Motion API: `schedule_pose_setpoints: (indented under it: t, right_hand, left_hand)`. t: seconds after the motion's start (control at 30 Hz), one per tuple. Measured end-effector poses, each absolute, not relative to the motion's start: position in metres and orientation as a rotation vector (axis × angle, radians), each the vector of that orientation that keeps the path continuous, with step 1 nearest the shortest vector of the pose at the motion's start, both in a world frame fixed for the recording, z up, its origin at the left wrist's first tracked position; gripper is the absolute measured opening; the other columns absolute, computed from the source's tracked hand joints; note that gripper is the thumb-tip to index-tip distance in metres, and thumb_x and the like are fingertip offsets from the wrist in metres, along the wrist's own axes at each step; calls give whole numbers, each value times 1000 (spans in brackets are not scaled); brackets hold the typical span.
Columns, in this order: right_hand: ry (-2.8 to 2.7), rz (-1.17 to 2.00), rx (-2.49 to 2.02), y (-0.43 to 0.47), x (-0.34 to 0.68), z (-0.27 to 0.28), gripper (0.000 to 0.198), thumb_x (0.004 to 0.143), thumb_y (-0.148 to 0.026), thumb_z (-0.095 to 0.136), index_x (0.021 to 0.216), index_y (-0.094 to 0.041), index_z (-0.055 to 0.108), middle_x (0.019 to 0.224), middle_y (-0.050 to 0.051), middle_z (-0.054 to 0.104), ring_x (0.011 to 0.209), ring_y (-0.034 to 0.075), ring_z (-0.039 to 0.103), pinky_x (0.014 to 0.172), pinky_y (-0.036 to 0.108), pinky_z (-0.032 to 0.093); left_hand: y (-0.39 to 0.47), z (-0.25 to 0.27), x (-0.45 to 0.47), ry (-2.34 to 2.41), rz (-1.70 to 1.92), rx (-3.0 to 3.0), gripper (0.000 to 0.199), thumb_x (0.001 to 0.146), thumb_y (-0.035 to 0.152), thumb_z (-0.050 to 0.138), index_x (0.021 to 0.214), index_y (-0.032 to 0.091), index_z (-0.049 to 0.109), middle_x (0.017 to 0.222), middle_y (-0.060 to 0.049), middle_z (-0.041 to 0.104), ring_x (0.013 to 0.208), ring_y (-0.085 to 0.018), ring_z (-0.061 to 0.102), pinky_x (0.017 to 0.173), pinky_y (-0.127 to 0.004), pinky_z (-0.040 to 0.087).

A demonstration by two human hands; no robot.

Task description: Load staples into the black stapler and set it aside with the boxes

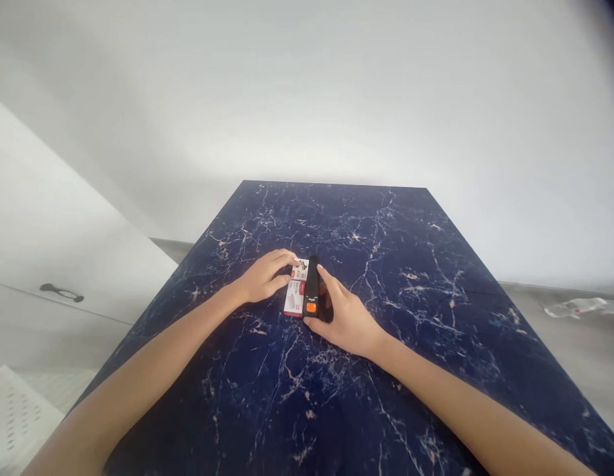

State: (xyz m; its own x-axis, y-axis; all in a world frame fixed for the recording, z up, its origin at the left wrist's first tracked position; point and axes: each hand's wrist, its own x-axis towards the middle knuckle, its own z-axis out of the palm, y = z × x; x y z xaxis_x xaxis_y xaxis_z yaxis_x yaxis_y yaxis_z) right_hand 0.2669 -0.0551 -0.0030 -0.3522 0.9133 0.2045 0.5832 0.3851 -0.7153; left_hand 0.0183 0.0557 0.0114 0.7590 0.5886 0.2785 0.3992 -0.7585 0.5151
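A long black object, like a stapler (pixel 312 284), lies on the table with an orange square at its near end. My right hand (pixel 347 316) spans it from the right, thumb at the near end and index finger near the far end. Along its left side sit two small boxes, end to end. The farther one is a small white box with a dark picture (pixel 301 270); my left hand (pixel 266 276) holds its left side between thumb and fingers. Nearer me lies a white and red box (pixel 293 299), touched by neither hand as far as I can see.
The dark blue marble-patterned table (pixel 307 410) stands against a white wall (pixel 307 92). At left is a white cabinet front with a dark handle (pixel 61 292). A clear plastic wrapper (pixel 581 307) lies beyond the table's right edge. A perforated white panel (pixel 14 423) shows at lower left.
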Motion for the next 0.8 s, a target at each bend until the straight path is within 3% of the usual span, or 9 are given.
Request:
schedule_pose_setpoints:
  t: [0.2,0.33,0.47,0.57,0.7,0.8]
  right_hand:
    - [-2071,694,-1288,-54,268,-6,102,86,-30,71,166,-25,10,127,15,60,96,29,69,80,47,63]
    - [-2073,681,-1269,-53,267,-7,101,85,-30,72,166,-24,12,126,15,61,97,29,68,81,48,63]
    - [-2073,670,-1267,-53,267,-7,102,84,-28,73,166,-24,12,127,15,60,97,29,69,81,47,63]
    - [-2077,673,-1266,-53,267,-7,102,85,-28,72,166,-25,11,128,15,60,100,30,69,82,48,63]
    - [-2070,695,-1251,-54,267,-7,102,86,-28,71,166,-27,9,129,14,60,103,31,69,84,48,63]
    - [-2069,704,-1261,-54,267,-7,101,86,-28,71,166,-27,9,128,13,60,102,29,69,83,47,62]
  left_hand:
    - [45,8,17,918,595,2581,39,106,42,43,136,22,58,145,-13,57,134,-33,52,115,-55,40]
    - [42,14,10,899,421,2527,56,104,56,45,154,30,45,170,-9,26,154,-39,27,121,-60,36]
    - [39,30,3,894,111,2472,93,87,66,70,164,41,25,175,-4,7,157,-48,17,115,-65,41]
    - [39,37,4,863,73,2459,107,77,61,81,164,44,22,175,-4,10,154,-48,25,114,-63,44]
    - [40,35,7,851,115,2444,110,71,55,86,163,43,28,172,-6,17,146,-46,40,111,-59,47]
    - [41,31,7,840,134,2425,112,70,56,87,163,43,26,172,-6,18,145,-45,41,110,-59,48]
